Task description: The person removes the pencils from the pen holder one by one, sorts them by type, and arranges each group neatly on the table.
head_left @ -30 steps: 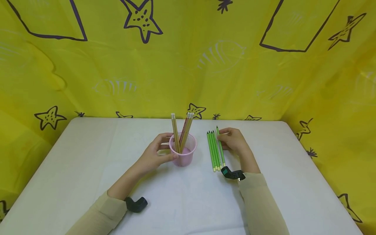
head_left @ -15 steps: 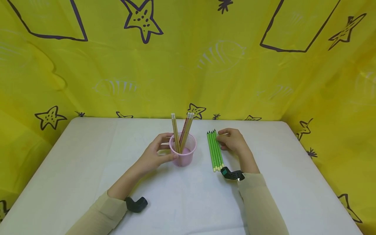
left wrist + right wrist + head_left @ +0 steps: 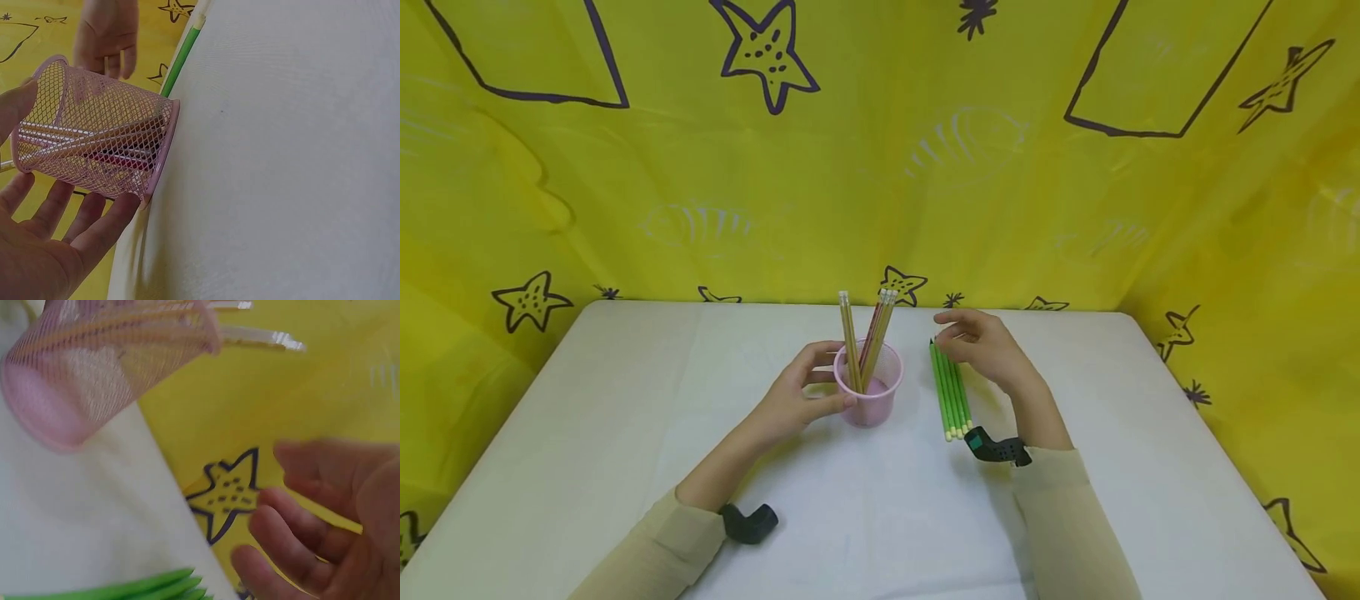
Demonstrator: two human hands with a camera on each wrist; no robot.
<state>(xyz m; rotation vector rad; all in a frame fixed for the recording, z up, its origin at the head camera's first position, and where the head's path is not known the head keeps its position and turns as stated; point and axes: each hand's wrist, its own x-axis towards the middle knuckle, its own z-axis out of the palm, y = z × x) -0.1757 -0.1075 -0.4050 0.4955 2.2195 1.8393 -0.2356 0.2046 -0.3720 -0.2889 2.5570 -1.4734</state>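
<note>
A pink mesh pencil cup [image 3: 874, 408] stands upright on the white table, with several tan pencils [image 3: 876, 346] and a red one leaning inside. My left hand [image 3: 790, 398] holds the cup from the left; in the left wrist view its thumb and fingers [image 3: 103, 231] are on opposite sides of the mesh. To the right of the cup, several green pencils [image 3: 951, 392] lie side by side, dark tips away from me. Over their tips hovers my right hand [image 3: 988, 346], fingers loosely bent. Nothing is between those fingers [image 3: 287, 537] in the right wrist view.
White cloth covers the table [image 3: 820, 533]. A yellow curtain [image 3: 865, 167] with star and fish drawings rises behind the table and along both sides. Each wrist wears a black camera band [image 3: 996, 447].
The right hand first brought the separate green pencil against the others, then let it go. It has since moved up and left over the tips. The left hand and cup stayed put.
</note>
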